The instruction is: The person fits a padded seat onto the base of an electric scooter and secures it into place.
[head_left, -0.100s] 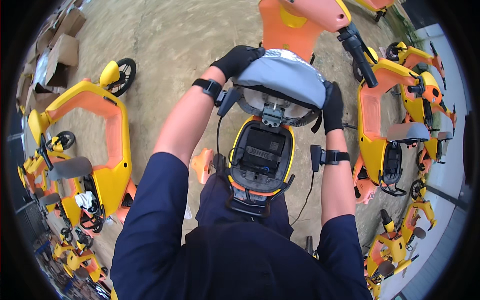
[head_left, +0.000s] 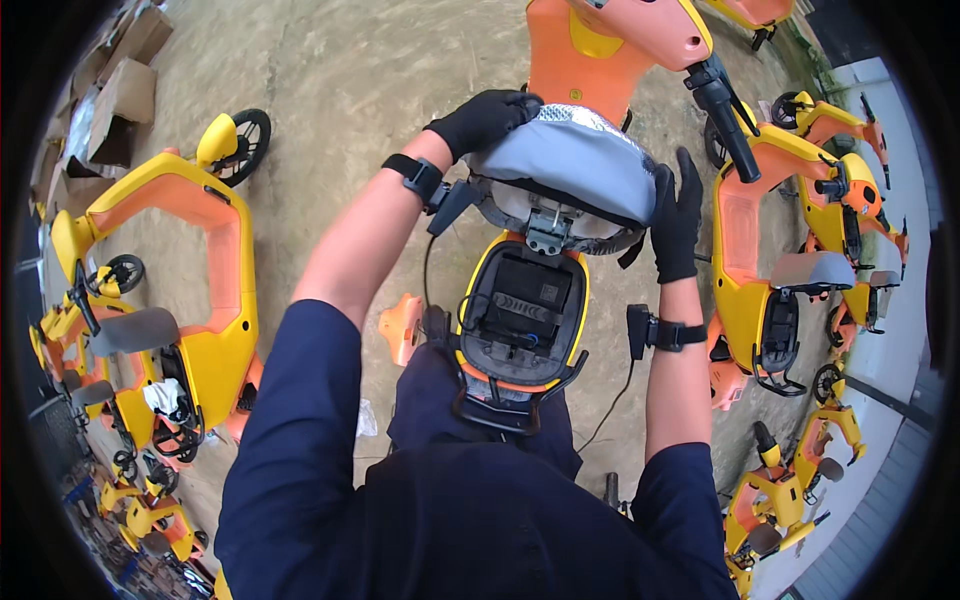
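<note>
A scooter seat is tipped up on its hinge (head_left: 548, 232), and a grey seat cover (head_left: 565, 160) with a silvery patterned far edge is drawn over it. My left hand (head_left: 490, 122), in a black glove, has its fingers closed on the cover's far left edge. Beside the cover's right edge, my right hand (head_left: 677, 220), also gloved, is open with fingers stretched forward. Whether its palm touches the cover I cannot tell. Below the seat the storage well (head_left: 515, 310) lies open, holding a black battery-like block. A black strap end (head_left: 630, 254) hangs near my right wrist.
The scooter's right handlebar grip (head_left: 735, 130) juts out beyond my right hand. Yellow-orange scooters stand at left (head_left: 225, 320) and right (head_left: 735, 220). Cardboard boxes (head_left: 125, 105) pile up at far left. An orange part (head_left: 402, 328) lies on the floor beside my leg.
My right hand has loosened from the cover's right edge, and its fingers have straightened. My left hand stays on the far left edge.
</note>
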